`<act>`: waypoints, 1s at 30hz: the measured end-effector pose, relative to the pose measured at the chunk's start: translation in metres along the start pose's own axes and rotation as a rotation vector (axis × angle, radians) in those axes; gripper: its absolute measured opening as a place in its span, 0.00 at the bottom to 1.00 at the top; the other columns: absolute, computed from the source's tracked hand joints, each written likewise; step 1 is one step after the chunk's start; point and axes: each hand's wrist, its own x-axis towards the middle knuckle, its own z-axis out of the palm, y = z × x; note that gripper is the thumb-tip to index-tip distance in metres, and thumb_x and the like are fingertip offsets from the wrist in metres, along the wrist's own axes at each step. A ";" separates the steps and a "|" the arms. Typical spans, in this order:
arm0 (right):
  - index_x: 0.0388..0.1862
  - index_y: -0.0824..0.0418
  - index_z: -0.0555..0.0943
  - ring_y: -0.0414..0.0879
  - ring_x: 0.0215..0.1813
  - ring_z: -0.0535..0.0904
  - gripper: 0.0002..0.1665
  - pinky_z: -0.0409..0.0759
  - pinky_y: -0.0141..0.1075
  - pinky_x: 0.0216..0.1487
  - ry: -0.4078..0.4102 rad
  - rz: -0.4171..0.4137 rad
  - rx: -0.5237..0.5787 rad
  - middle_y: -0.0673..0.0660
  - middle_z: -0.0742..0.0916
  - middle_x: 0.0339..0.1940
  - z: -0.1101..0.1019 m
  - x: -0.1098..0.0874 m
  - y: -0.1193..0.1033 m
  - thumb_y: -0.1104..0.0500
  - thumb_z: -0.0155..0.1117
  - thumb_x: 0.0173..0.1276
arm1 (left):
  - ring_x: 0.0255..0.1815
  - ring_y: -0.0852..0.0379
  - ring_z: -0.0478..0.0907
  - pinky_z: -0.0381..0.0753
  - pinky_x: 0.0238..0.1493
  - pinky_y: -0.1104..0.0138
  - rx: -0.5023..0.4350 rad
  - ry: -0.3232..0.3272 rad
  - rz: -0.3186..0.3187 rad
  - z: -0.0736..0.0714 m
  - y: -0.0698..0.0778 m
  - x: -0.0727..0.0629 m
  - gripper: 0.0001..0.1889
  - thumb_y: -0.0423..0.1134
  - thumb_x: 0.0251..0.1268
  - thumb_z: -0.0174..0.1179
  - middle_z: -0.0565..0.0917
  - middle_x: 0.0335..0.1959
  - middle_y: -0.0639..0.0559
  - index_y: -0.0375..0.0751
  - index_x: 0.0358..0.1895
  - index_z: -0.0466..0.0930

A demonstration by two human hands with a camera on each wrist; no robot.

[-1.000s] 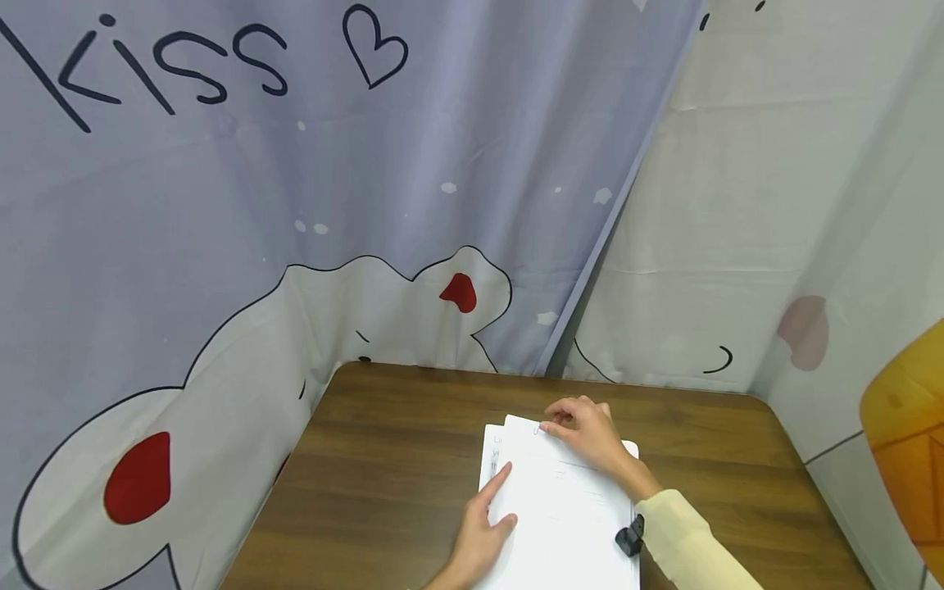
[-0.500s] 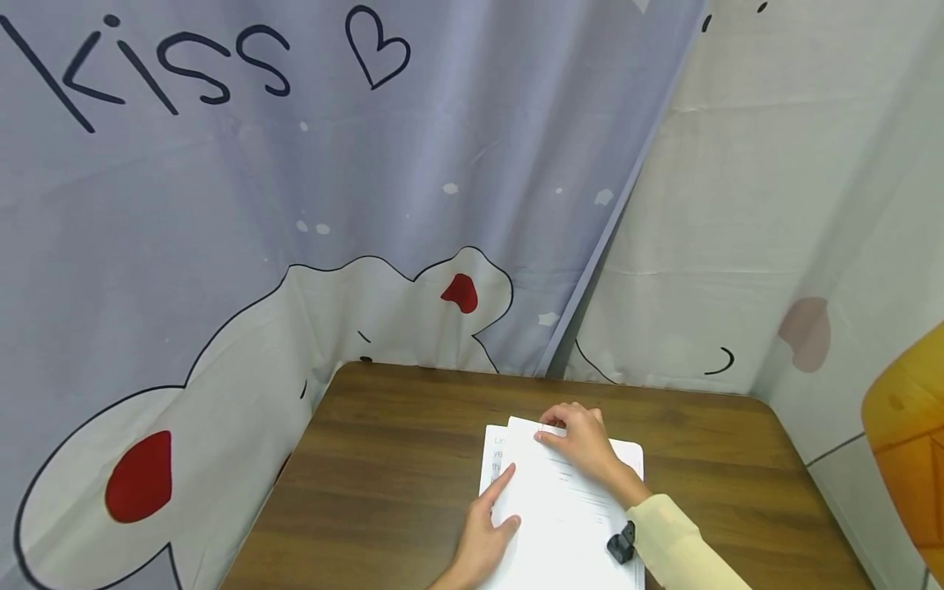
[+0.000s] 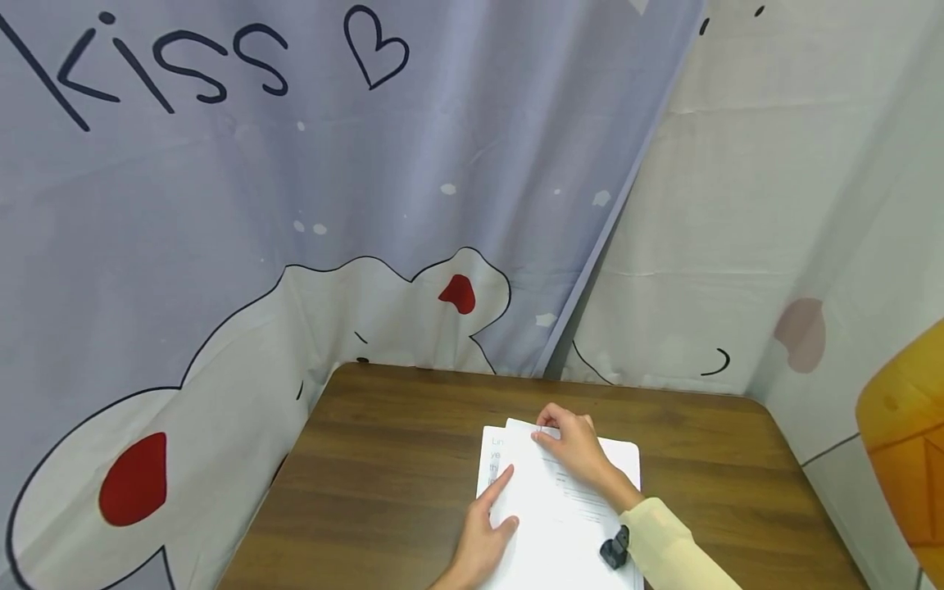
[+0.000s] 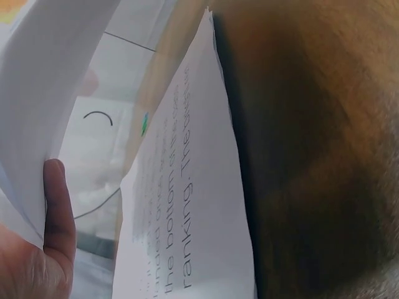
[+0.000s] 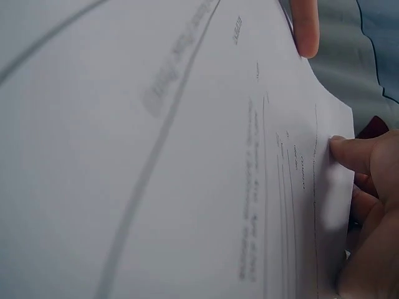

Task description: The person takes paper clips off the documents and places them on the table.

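A raised bundle of white printed sheets (image 3: 553, 516) overlaps a lower stack of paper (image 3: 490, 459), whose large print shows along the left side. My left hand (image 3: 479, 541) holds the bundle at its left edge, index finger stretched along it and thumb over the top sheet. At the upper edge my right hand (image 3: 578, 451) pinches the sheets, thumb in front and the other fingers curled behind. A small thin loop, like a paper clip (image 3: 541, 427), shows by these fingertips. In the left wrist view, a gap separates the bundle from the lower stack (image 4: 199, 180).
The papers lie near the front of a brown wooden table (image 3: 383, 475). A printed curtain (image 3: 413, 205) hangs behind its far edge. To the right is an orange shape (image 3: 907, 442). A black wrist camera (image 3: 615, 547) hangs under the right sleeve, over the sheets.
My right hand has shifted slightly left along the top edge, its fingertips closing on it. The right sleeve and wrist camera moved left too. My left hand stays nearly where it was.
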 end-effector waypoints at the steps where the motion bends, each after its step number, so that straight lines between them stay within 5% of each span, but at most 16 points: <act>1: 0.36 0.49 0.81 0.44 0.43 0.85 0.11 0.65 0.45 0.57 0.001 0.009 0.006 0.44 0.90 0.36 0.001 0.000 -0.001 0.59 0.78 0.66 | 0.84 0.40 0.60 0.55 0.80 0.76 -0.001 0.001 0.001 -0.001 0.000 0.000 0.42 0.18 0.58 0.61 0.69 0.81 0.43 0.44 0.79 0.69; 30: 0.37 0.51 0.81 0.45 0.44 0.85 0.10 0.79 0.46 0.53 0.052 0.088 0.043 0.48 0.92 0.37 0.007 -0.003 -0.003 0.61 0.76 0.67 | 0.82 0.37 0.62 0.54 0.80 0.76 0.054 0.009 0.048 -0.004 0.001 0.000 0.41 0.18 0.58 0.60 0.70 0.80 0.42 0.41 0.79 0.69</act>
